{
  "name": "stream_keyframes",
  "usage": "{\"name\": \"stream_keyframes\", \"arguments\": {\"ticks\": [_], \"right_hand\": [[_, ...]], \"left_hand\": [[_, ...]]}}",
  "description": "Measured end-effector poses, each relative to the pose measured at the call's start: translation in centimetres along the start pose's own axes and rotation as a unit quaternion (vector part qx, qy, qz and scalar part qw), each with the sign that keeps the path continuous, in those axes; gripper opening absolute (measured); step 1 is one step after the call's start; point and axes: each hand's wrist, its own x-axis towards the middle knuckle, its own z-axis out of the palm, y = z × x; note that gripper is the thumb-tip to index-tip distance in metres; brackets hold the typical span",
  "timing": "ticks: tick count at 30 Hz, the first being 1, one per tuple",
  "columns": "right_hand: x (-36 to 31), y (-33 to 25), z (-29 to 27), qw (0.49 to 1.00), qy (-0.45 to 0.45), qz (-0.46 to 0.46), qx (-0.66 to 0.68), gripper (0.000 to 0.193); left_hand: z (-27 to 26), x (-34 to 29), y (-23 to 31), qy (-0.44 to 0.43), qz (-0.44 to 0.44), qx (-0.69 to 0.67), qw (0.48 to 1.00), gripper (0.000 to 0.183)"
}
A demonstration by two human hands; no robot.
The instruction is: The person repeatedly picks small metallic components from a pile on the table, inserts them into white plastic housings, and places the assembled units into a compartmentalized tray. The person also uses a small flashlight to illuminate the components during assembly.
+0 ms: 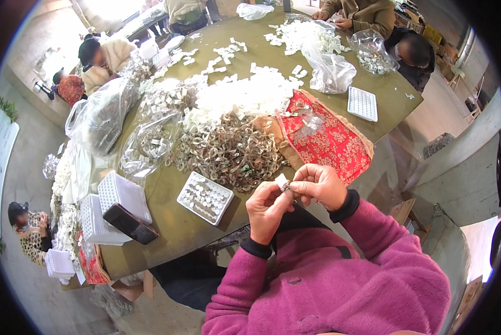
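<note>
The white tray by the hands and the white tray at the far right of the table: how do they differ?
The near tray lies close to the ring pile and its cells hold small pale pieces; the far tray lies alone on bare green table, and its fill is too small to tell. The near tray looks larger, being closer. Both are white, rectangular, gridded and lie flat.

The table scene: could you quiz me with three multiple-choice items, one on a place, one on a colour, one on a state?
1. Where is the white compartment tray?
A. on the table by the pile of rings
B. on the floor
C. on the red cloth

2. What colour are the sleeves?
A. green
B. magenta
C. grey

3. What are both hands doing?
A. resting flat
B. pinching a small white piece together
C. lifting a bag

A: it sits beside the pile of rings.
B: both are magenta.
B: left hand and right hand meet on the small white piece.
</note>
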Motion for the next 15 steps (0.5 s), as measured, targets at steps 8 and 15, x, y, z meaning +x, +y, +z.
{"name": "stream_keyframes", "arguments": {"ticks": [8, 15], "right_hand": [[1.0, 1.0, -0.1, 0.932, 0.063, -0.3, -0.191, 0.024], [1.7, 1.3, -0.9, 0.986, -0.126, -0.099, -0.048, 0.031]], "left_hand": [[0.5, 0.7, 0.7, 0.012, -0.084, -0.137, 0.987, 0.023], [0.5, 1.4, -0.2, -0.002, 0.026, -0.021, 0.999, 0.03]]}}
